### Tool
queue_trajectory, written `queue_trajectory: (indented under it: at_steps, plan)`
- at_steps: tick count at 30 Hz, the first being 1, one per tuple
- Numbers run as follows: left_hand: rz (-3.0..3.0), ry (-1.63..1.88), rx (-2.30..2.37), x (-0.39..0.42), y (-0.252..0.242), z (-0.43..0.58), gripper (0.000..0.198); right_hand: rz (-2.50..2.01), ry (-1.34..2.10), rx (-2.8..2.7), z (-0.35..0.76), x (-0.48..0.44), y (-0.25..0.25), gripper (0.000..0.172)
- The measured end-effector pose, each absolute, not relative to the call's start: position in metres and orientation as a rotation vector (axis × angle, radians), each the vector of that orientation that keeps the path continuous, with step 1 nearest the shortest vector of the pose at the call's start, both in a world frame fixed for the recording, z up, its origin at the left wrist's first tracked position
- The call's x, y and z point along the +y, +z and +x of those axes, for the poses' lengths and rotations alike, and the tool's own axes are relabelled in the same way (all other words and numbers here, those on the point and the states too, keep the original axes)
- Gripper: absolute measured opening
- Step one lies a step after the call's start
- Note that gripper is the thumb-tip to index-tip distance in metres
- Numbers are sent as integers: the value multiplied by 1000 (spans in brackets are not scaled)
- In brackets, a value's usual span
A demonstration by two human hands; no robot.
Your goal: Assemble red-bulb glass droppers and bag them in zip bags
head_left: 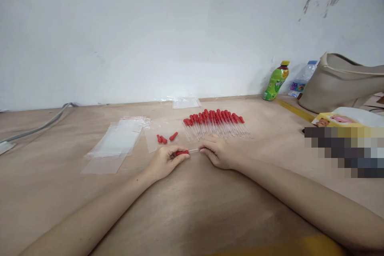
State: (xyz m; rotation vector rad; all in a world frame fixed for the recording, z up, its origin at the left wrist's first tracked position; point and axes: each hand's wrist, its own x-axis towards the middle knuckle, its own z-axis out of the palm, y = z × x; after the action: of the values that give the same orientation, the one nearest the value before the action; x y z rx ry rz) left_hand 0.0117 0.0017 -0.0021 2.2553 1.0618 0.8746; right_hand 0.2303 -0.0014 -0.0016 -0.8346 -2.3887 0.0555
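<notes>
My left hand [168,162] is closed round a red rubber bulb [182,153], its tip end showing between thumb and fingers. From that bulb a thin clear dropper tube [193,151] runs right, and my right hand [219,153] pinches its other end. Both hands rest close to the table surface. Just behind my right hand lies a fanned row of droppers [214,122], red bulbs pointing to the wall and clear tubes toward me. Several loose red bulbs [173,136] lie on a clear plastic bag [150,132] behind my left hand.
Flat clear bags [115,144] lie in an overlapping stack at left, and another bag [186,103] is by the wall. A grey cable [45,126] crosses the far left. At right stand a green bottle [274,82], a clear bottle [304,78], a beige bag [336,84] and a yellow package [342,120].
</notes>
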Motion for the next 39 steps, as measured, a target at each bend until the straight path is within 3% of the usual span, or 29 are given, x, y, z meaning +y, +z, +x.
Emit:
queue_trajectory:
  at_steps: [5, 17, 39]
  plan:
    - [2309, 793, 1057, -3, 0, 12, 21, -804, -66, -2397, 227, -3, -4, 20]
    - [2351, 790, 1039, -3, -6, 11, 23, -893, 44, -2384, 215, -9, -7, 23]
    - [2352, 672, 916, -4, 7, 10, 25, -1015, 671, -2490, 220, -11, 14, 29]
